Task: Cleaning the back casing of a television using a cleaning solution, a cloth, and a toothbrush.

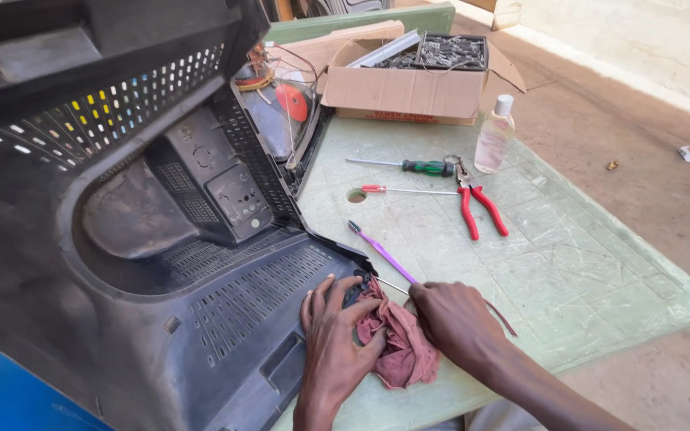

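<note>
Your left hand (pixel 335 339) and right hand (pixel 450 319) both pinch the soft, limp red rag (pixel 397 343) against the rigid black TV back cover (pixel 225 319).

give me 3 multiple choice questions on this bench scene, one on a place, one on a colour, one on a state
1. Where does the clear bottle stand?
A. on the floor
B. on the table beside the cardboard box
C. on the black casing

2. What colour are the handles of the pliers?
A. red
B. yellow
C. blue

3. How is the cardboard box?
A. taped shut
B. crushed flat
C. open, flaps out

Answers:
1 B: it stands on the green table right of the box.
2 A: both handles are red.
3 C: the flaps are spread and the parts inside show.
</note>
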